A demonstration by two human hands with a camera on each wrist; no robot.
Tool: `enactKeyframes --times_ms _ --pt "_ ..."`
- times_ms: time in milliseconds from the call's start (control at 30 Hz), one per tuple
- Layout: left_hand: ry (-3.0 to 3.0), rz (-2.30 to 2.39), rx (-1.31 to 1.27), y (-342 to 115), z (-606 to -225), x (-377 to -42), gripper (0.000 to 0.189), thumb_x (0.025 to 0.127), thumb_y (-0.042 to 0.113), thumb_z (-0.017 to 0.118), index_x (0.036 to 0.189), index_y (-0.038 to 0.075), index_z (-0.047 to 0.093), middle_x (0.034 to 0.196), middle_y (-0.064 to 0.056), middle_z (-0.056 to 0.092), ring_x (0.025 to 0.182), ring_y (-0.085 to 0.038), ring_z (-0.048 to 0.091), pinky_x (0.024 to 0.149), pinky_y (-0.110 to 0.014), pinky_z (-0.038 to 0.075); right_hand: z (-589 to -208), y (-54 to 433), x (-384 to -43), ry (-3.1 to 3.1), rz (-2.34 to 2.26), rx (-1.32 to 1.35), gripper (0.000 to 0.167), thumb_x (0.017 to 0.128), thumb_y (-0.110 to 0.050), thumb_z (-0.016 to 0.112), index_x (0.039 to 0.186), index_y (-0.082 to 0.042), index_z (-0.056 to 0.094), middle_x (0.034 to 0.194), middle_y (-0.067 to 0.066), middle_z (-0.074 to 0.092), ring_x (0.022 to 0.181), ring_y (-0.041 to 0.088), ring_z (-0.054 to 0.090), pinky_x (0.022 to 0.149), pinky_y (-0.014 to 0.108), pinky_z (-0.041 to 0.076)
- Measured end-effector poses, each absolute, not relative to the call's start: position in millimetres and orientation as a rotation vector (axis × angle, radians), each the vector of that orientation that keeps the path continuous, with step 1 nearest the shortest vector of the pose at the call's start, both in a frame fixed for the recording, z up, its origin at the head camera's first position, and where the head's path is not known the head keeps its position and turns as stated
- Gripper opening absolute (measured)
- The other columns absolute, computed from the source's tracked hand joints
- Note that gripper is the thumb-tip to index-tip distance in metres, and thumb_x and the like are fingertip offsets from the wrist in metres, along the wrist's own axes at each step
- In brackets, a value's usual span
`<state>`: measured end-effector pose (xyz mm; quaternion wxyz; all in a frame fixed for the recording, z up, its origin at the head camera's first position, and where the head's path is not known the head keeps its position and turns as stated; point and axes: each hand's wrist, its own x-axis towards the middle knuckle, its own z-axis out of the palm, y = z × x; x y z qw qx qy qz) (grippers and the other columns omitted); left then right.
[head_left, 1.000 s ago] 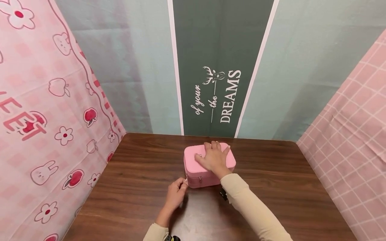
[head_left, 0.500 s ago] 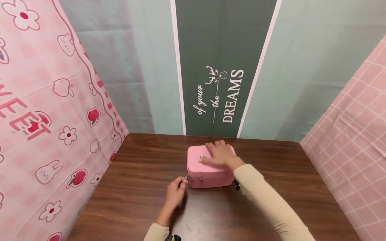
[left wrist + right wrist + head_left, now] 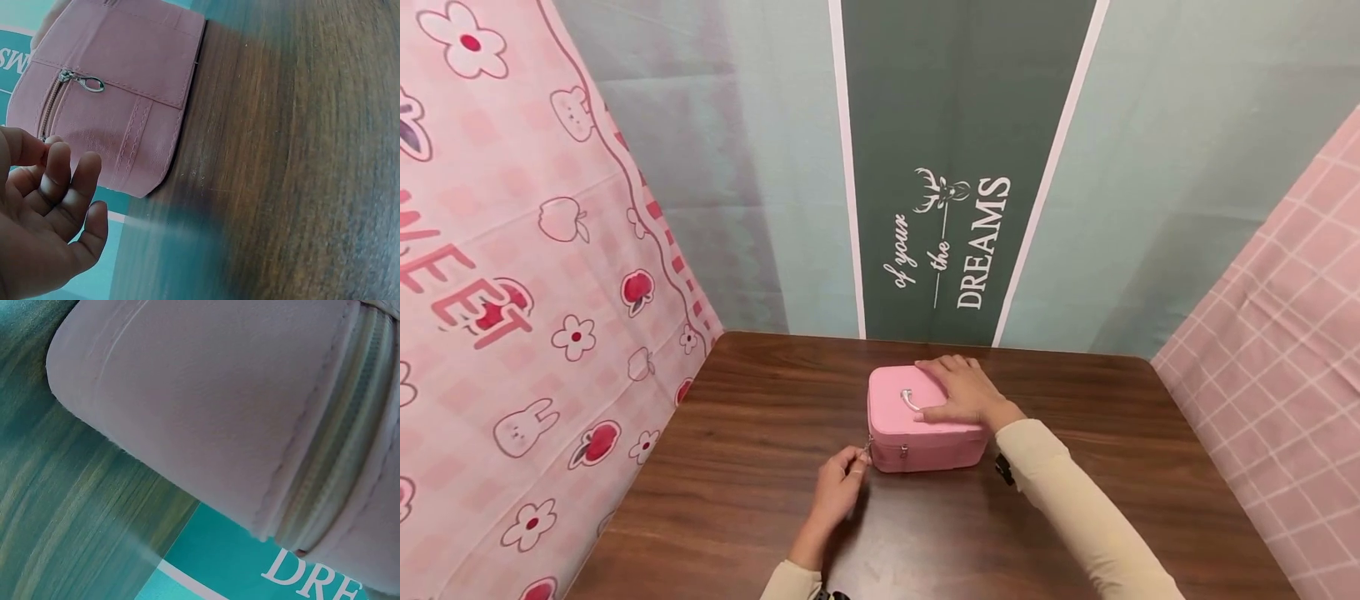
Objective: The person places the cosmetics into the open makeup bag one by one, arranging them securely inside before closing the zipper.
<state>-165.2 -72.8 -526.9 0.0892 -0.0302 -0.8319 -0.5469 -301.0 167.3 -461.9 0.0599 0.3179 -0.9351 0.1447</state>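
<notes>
A pink zippered case [image 3: 891,417] with a silver emblem [image 3: 907,398] on its lid sits on the table. My left hand [image 3: 838,483] pinches a zipper pull at the front left corner, thumb against fingertip; the pull is mostly hidden by the fingers. In the left wrist view, the left hand [image 3: 56,200] has its other fingers loosely bent, and a second metal zipper pull [image 3: 94,84] hangs free on the front. My right hand [image 3: 966,392] rests across the right of the lid with extended fingers. The right wrist view shows the case's side and its closed zipper [image 3: 340,437], without the hand.
A dark wood table [image 3: 760,400] lies under the case. Behind stands a green and pale blue curtain [image 3: 760,208] with white lettering. Pink patterned cloths hang at the left [image 3: 572,275] and the right [image 3: 1255,358].
My right hand has slid right across the lid, leaving the silver emblem uncovered, and its forearm has swung right. My left hand stays at the front left corner with the zipper pull.
</notes>
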Motion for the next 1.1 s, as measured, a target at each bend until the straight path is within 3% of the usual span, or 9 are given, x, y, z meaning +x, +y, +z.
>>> enactKeyframes --times_ms 367,667,800,1100 --pt "-2.474 -1.663 -0.068 -70 -528 -165 0.012 0.09 0.007 0.056 0.082 0.003 0.065 0.058 0.005 0.051 0.053 -0.006 0.045 0.052 -0.024 0.038 -462 169 -299 -2.829 0.388 0.933 0.093 0.065 -0.082 0.049 0.135 -0.021 0.048 0.121 0.005 0.052 0.11 0.024 0.043 0.089 0.044 0.031" --pt "-2.445 -1.499 -0.031 -61 -525 -173 0.012 0.08 0.003 0.057 0.07 0.009 0.062 0.057 0.01 0.044 0.054 -0.006 0.042 0.05 -0.023 0.034 -463 149 -275 -2.888 0.379 0.522 0.099 0.064 -0.086 0.042 0.135 -0.017 0.048 0.117 0.01 0.054 0.107 0.029 0.045 0.083 0.05 0.03" --pt "-2.446 -1.457 -0.044 -56 -523 -175 0.015 0.076 0.002 0.057 0.068 0.014 0.06 0.055 0.012 0.043 0.053 -0.006 0.042 0.048 -0.023 0.033 -464 140 -266 -2.9 0.398 0.359 0.098 0.064 -0.085 0.045 0.135 -0.017 0.047 0.115 0.012 0.053 0.106 0.029 0.045 0.084 0.052 0.029" --pt "-2.437 -1.477 -0.131 -41 -522 -174 0.018 0.074 0.001 0.056 0.063 0.014 0.053 0.055 0.012 0.04 0.051 -0.004 0.039 0.046 -0.021 0.03 -465 141 -260 -2.884 0.402 0.257 0.097 0.064 -0.085 0.045 0.133 -0.017 0.049 0.112 0.013 0.053 0.103 0.029 0.045 0.082 0.052 0.03"
